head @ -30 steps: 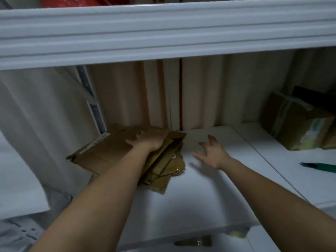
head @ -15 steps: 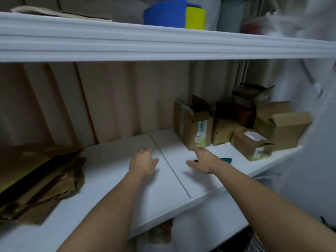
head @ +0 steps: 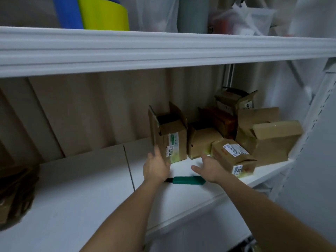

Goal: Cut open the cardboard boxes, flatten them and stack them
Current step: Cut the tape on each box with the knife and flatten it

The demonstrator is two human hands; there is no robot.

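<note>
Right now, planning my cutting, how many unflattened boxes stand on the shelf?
6: open-topped box by the left hand, plain box, labelled box, reddish box, rear box, big right box. More may hide behind.

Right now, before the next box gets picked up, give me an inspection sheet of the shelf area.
Surface: white shelf, with a seam running front to back.
Job's things: a cluster of unflattened cardboard boxes at the right end; the tall open box stands nearest the hands; a green cutter lies in front of it; flattened cardboard stack at the far left.
Clutter: nothing seen on this shelf.
Hands: left hand open, fingers at the tall box's lower corner; right hand open, above the cutter's right end; neither holds anything.
Cables: nothing seen.
Surroundings: upper shelf carries a blue and yellow roll and plastic bags; a beige panelled back wall.
</note>
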